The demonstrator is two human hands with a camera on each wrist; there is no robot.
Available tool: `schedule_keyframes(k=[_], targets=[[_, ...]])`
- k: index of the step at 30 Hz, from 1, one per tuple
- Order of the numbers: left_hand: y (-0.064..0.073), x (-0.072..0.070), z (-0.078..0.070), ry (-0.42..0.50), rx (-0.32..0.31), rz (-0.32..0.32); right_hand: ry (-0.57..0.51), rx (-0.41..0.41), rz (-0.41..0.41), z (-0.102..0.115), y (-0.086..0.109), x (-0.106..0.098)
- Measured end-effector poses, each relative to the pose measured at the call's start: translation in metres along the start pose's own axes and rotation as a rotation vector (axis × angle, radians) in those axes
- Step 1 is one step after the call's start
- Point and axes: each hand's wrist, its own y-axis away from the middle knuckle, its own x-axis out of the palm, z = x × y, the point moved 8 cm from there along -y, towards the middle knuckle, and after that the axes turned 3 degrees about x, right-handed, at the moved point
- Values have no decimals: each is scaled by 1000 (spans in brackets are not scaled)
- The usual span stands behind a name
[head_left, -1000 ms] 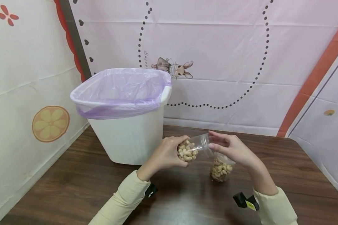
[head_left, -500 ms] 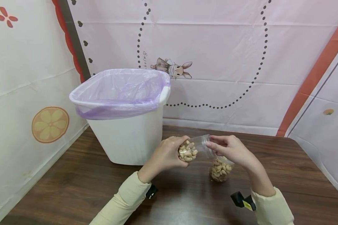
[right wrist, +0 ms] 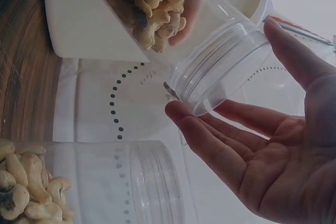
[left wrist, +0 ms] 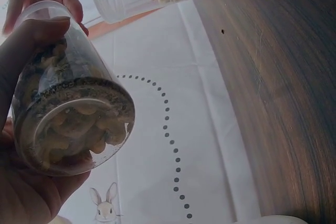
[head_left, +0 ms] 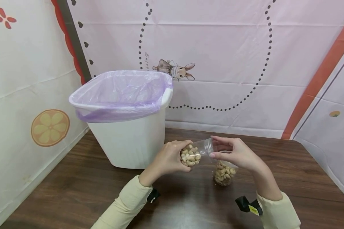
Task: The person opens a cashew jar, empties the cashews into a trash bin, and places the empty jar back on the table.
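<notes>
My left hand (head_left: 167, 156) grips a clear plastic jar (head_left: 200, 148) around its lower part. The jar lies tilted on its side in the air, its mouth end toward the right, with cashews (right wrist: 160, 9) gathered near its base. Some dark bits show among them. At the mouth end, the thumb and fingers of my right hand (head_left: 240, 154) hold the clear ridged lid (right wrist: 226, 69) by its rim, thumb on one side and fingertips opposite. A second clear jar of cashews (head_left: 224, 174) stands upright on the table just below my right hand, which partly covers its top.
A white bin (head_left: 132, 140) with a purple liner bag (head_left: 120, 113) stands on the brown wooden table (head_left: 66, 187), left of and behind my left hand. Printed cloth (head_left: 232, 47) hangs behind and at both sides. A small dark speck (left wrist: 222, 31) lies by the second jar.
The jar stays in my left hand at nearly the same spot. My right hand's fingers have shifted slightly around the lid. The bin and second jar have not moved.
</notes>
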Motion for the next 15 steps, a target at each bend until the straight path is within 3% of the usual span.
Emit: schedule_keyframes(k=[8, 15], targets=[[1, 1, 2, 23, -2, 8, -64, -75, 18, 1, -2, 2], [0, 1, 3, 34, -4, -4, -20, -100, -8, 2, -1, -1]])
